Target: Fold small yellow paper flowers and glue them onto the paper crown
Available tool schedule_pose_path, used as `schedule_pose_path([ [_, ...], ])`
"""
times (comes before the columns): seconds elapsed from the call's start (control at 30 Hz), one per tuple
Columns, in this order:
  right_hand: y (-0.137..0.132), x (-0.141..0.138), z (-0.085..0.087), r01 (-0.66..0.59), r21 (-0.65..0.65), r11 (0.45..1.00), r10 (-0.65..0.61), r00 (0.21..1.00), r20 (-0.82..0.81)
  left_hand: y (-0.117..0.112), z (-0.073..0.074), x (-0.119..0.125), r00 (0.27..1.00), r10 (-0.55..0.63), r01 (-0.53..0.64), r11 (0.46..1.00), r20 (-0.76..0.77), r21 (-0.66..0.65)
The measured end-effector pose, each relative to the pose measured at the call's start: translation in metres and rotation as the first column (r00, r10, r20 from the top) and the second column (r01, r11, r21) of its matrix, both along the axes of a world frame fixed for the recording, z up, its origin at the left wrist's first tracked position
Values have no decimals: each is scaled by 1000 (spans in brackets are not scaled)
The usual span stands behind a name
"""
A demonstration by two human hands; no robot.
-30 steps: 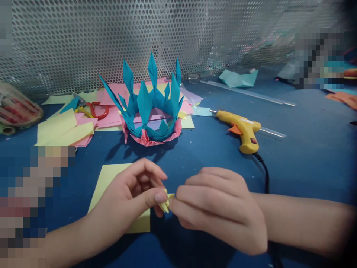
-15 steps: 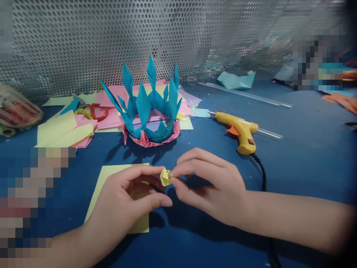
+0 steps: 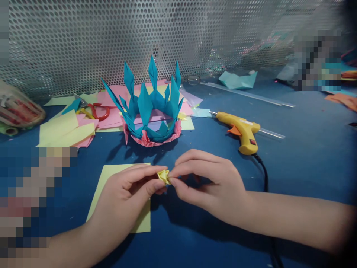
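Yellow folded paper (image 3: 164,176), small and crumpled, sits just below the frame's centre, pinched from both sides: the left hand (image 3: 126,201) clamps it between thumb and forefinger, and the right hand (image 3: 212,184) does the same. Under the left hand lies a yellow sheet (image 3: 111,175) on the blue table (image 3: 306,156). Above centre stands a blue paper crown (image 3: 150,106); right of it lies a glue gun (image 3: 241,128).

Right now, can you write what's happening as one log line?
left hand: pinching yellow paper piece | right hand: pinching it too | behind: blue paper crown | right: glue gun
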State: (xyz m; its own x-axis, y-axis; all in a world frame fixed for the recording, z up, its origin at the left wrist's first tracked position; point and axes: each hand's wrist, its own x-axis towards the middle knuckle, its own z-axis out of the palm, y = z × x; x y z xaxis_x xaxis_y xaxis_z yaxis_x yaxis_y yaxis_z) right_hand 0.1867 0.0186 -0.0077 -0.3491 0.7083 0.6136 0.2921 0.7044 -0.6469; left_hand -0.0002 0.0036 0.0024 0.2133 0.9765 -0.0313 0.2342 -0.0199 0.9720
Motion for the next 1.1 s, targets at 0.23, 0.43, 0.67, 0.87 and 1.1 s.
schedule_pose_path([
  [0.23, -2, 0, -2, -50, 210, 976, 40, 998, 54, 2, -3, -6, 970, -197, 216, 967, -139, 134],
  [0.43, -5, 0, -5, -63, 273, 960, 35, 994, 107, 3, -3, -8, 951, -259, 274, 959, -170, 72],
  [0.67, -5, 2, -7, -104, 312, 944, 54, 985, 166, 4, -9, -7, 947, -276, 290, 955, -165, 68],
  [0.87, -2, 2, -8, -155, 343, 927, 84, 974, 211, 4, -8, -8, 938, -285, 306, 948, -197, 85],
  [1.1, -2, 4, -7, -161, 357, 920, 70, 965, 255, 5, -5, -7, 928, -292, 323, 940, -231, 113],
])
